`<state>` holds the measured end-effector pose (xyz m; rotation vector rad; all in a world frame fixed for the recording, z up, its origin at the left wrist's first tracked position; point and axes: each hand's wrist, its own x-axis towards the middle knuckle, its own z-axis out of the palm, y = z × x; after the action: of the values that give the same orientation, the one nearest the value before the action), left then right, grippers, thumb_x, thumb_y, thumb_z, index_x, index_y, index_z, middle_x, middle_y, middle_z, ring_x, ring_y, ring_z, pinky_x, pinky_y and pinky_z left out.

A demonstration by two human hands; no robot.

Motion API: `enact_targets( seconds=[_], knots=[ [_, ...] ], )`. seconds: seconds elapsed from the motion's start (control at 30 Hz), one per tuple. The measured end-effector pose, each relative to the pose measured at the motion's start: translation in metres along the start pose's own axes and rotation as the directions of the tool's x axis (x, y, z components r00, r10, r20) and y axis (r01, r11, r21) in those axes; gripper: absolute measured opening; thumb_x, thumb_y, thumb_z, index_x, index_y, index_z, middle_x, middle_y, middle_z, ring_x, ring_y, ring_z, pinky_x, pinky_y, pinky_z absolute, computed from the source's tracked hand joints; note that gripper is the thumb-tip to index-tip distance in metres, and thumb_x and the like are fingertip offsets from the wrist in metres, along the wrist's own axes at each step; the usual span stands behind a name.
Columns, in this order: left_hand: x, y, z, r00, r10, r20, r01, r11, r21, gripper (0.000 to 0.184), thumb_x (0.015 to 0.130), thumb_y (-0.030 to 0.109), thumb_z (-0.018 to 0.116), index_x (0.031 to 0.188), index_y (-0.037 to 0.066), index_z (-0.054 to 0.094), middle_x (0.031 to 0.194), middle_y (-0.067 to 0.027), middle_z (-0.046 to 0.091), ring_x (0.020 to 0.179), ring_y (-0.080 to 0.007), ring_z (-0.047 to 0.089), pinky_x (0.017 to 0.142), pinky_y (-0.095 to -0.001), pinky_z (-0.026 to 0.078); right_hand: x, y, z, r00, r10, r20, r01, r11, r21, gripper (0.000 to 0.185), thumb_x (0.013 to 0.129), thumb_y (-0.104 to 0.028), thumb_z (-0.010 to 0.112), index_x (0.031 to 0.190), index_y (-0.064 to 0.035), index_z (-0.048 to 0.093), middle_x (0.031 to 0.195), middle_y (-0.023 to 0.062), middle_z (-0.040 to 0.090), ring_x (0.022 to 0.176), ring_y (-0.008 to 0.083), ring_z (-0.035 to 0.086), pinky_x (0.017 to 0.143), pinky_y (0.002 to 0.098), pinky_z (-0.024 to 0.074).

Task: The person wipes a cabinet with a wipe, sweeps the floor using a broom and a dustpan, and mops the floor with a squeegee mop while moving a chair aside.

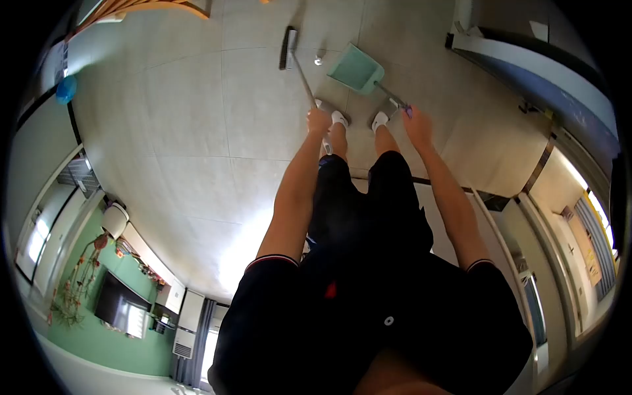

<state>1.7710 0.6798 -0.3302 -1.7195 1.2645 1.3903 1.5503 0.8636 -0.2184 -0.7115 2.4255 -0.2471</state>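
My left hand [319,122] is wrapped around the handle of a broom [302,79]. The dark-bristled broom head [288,49] rests on the tiled floor ahead of my feet. My right hand [419,123] grips the handle of a pale green dustpan [356,68], which sits on the floor to the right of the broom. Between the broom head and the dustpan lies a small white piece [318,60], perhaps crumpled paper, touching neither. White shoes [380,120] are on my feet, just behind the dustpan.
Grey floor tiles [184,105] spread around me. A curved wooden piece [151,6] stands at the far left, with a blue round object [66,89] below it. A long dark-blue panel with a pale edge [526,72] is at right. A television [122,304] hangs on a green wall.
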Motion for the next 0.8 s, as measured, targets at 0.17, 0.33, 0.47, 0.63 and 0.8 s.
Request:
enact_targets(
  seconds=[0.17, 0.33, 0.47, 0.63, 0.8],
  knots=[
    [-0.028, -0.022, 0.082, 0.807, 0.451, 0.382, -0.555, 0.357, 0.751, 0.030, 0.079, 0.013, 0.055, 0.107, 0.000, 0.054, 0.087, -0.0186, 0.064, 0.078, -0.0331, 0.065, 0.066, -0.0398, 0.054, 0.010, 0.003, 0.014, 0.999, -0.036, -0.025, 0.034, 0.997, -0.071, 0.030, 0.086, -0.032, 0.054, 0.098, -0.0045, 0.060, 0.085, 0.0150, 0.065, 0.077, 0.0333, 0.061, 0.065, 0.0417, 0.0473],
    [-0.111, -0.005, 0.062, 0.956, 0.293, 0.033, -0.292, 0.928, 0.229, 0.033, 0.081, 0.025, 0.055, 0.092, -0.006, 0.060, 0.083, -0.0262, 0.063, 0.080, -0.0369, 0.064, 0.069, -0.0435, 0.052, 0.012, 0.015, 0.010, 0.999, -0.018, 0.032, 0.021, 0.997, -0.079, 0.030, 0.087, -0.033, 0.053, 0.096, -0.0056, 0.060, 0.080, 0.0137, 0.064, 0.077, 0.0333, 0.061, 0.064, 0.0429, 0.0479],
    [-0.129, -0.016, 0.015, 0.995, 0.097, 0.030, -0.102, 0.957, 0.270, 0.045, 0.083, 0.035, 0.052, 0.090, -0.009, 0.061, 0.082, -0.0293, 0.062, 0.086, -0.0393, 0.063, 0.074, -0.0462, 0.050, 0.016, 0.021, -0.005, 0.996, -0.064, 0.054, 0.068, 0.994, -0.090, 0.025, 0.087, -0.029, 0.053, 0.089, -0.0047, 0.060, 0.079, 0.0142, 0.063, 0.075, 0.0312, 0.062, 0.061, 0.0431, 0.0482],
    [-0.086, -0.051, -0.017, 0.953, 0.284, -0.102, -0.188, 0.823, 0.537, 0.041, 0.087, 0.029, 0.041, 0.083, -0.007, 0.061, 0.070, -0.0240, 0.062, 0.066, -0.0353, 0.064, 0.061, -0.0429, 0.053, 0.029, 0.035, -0.024, 0.982, -0.165, 0.093, 0.181, 0.965, -0.188, 0.019, 0.086, -0.021, 0.054, 0.080, -0.0030, 0.059, 0.077, 0.0146, 0.063, 0.075, 0.0293, 0.063, 0.059, 0.0406, 0.0489],
    [-0.082, -0.015, -0.039, 0.981, -0.029, -0.191, 0.067, 0.978, 0.195, 0.035, 0.082, 0.023, 0.041, 0.072, -0.006, 0.058, 0.056, -0.0191, 0.058, 0.050, -0.0285, 0.061, 0.050, -0.0416, 0.051, 0.035, 0.077, -0.019, 0.931, -0.327, 0.161, 0.357, 0.908, -0.222, 0.011, 0.078, -0.012, 0.057, 0.079, -0.0012, 0.059, 0.074, 0.0142, 0.064, 0.068, 0.0291, 0.064, 0.057, 0.0388, 0.0502]
  ],
)
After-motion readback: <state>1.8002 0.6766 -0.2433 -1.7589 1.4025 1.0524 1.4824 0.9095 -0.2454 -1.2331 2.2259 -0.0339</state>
